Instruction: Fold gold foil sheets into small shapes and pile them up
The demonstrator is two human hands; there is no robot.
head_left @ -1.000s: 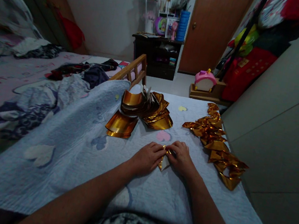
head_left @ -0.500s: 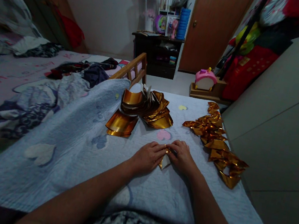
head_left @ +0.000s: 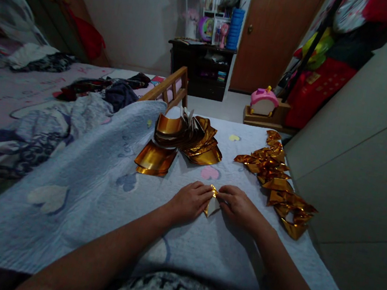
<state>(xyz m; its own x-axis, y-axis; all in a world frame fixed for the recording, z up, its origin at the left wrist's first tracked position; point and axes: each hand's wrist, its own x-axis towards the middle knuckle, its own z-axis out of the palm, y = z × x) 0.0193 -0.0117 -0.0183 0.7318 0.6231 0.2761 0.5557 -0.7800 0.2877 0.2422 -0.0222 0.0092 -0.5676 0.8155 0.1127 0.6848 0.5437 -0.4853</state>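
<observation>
Gold sheets (head_left: 156, 159) lie fanned beyond and left of the pink heart (head_left: 210, 172). On the heart's near side, the left hand (head_left: 189, 201) grips 1 part-folded foil piece (head_left: 212, 208); the right hand (head_left: 238, 206) pinches its right edge. Folded foil shapes (head_left: 279, 184) lie right of the heart.

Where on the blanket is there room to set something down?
Bare blanket lies left of the left forearm, around the white heart, and between the gold sheets and the folded gold pieces at the right. It is crowded where those two groups lie, and between the left hand and right hand, which touch a small gold-and-white paper.
</observation>
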